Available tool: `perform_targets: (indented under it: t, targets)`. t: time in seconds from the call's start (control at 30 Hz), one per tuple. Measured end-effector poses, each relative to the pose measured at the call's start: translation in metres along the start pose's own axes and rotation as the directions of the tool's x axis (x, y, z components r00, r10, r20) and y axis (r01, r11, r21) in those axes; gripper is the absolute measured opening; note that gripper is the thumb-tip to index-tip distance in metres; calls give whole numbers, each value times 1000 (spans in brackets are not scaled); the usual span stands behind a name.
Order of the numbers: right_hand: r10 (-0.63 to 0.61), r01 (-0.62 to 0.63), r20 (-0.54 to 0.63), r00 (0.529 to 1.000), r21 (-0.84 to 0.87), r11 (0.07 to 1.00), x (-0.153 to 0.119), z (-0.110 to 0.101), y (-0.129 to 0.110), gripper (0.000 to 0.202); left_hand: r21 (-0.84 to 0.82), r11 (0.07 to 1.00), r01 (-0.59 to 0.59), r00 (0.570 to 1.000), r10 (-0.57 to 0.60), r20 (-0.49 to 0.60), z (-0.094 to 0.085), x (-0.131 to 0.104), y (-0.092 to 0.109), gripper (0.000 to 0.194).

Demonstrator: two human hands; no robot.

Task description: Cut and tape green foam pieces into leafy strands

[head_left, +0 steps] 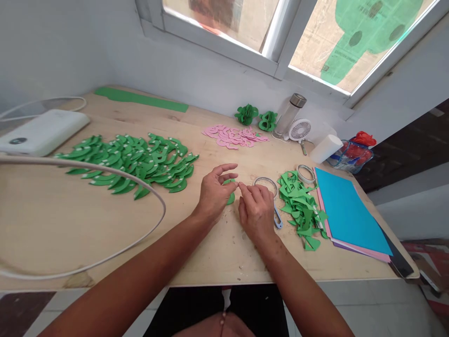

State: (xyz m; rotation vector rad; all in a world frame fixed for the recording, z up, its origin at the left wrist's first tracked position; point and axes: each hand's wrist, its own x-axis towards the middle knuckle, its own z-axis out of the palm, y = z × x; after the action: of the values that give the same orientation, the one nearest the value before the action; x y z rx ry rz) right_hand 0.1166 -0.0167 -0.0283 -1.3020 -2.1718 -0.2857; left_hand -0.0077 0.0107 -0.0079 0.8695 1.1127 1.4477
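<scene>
- We take the hands as the centre of the dial, with twelve o'clock toward the window; the tabletop (210,262) is pale, grained wood.
- Centre: we see the left hand (214,191) with its fingers loosely bent and spread, its thumb tip meeting the fingertips of the right hand (257,208), whose fingers curl inward. We cannot tell whether anything small is pinched between them.
- Centre, behind the left fingers: a flat green paper piece (230,198) with a rounded edge, partly hidden; we cannot tell whether it is gripped or merely touched.
- Between nine and ten o'clock: we note a layered heap of green cut-outs (140,164), curved and leaf-like, dotted with small white patches.
- Twelve o'clock: pink cut-outs (233,136), thin and looping, lie in a loose spread.
- Between twelve and one o'clock: two green paper ornaments (246,114) stand in ruffled, radiating folds.
- One o'clock: we find a clear bottle (289,114) with a metallic cap.
- Three o'clock, beside the right hand: a thin ring (265,178) and a slim blue tool (278,219) with a holed end.
- Between three and four o'clock: angular green scraps (305,213) lie heaped near smooth, stacked coloured sheets (349,206), blue uppermost.
</scene>
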Motion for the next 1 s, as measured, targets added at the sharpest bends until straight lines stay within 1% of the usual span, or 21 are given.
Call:
perform_targets:
  t: [0.13,0.23,0.3,0.4,0.57,0.77,0.87,1.0]
  targets:
    - [-19,19,3,1000,-40,999,0,-1,-2,36,16,1000,-3,1000,3,-16,1,-1,0,45]
    - [-10,10,7,1000,-29,1000,0,0,-3,36,20,1000,0,1000,1,-30,1,-1,0,45]
    - [10,-10,2,1000,18,1000,-1,1,-3,37,-1,1000,3,1000,-3,-30,0,0,0,46]
    - [54,-55,11,998,162,985,-1,1,-1,39,-58,998,21,999,-22,-22,-2,3,-2,49]
    - [134,-143,51,990,422,895,1,0,1,40,-99,994,46,999,-48,-18,-4,6,-3,50]
    - [218,-240,112,970,606,758,2,0,2,39,-134,990,44,999,-46,-16,-3,4,2,49]
    - [241,-273,142,960,660,700,2,0,2,40,-141,989,44,999,-46,-15,-2,2,4,49]
    - [254,-299,166,953,657,692,3,-2,1,41,-150,988,38,999,-42,-20,-2,2,5,45]
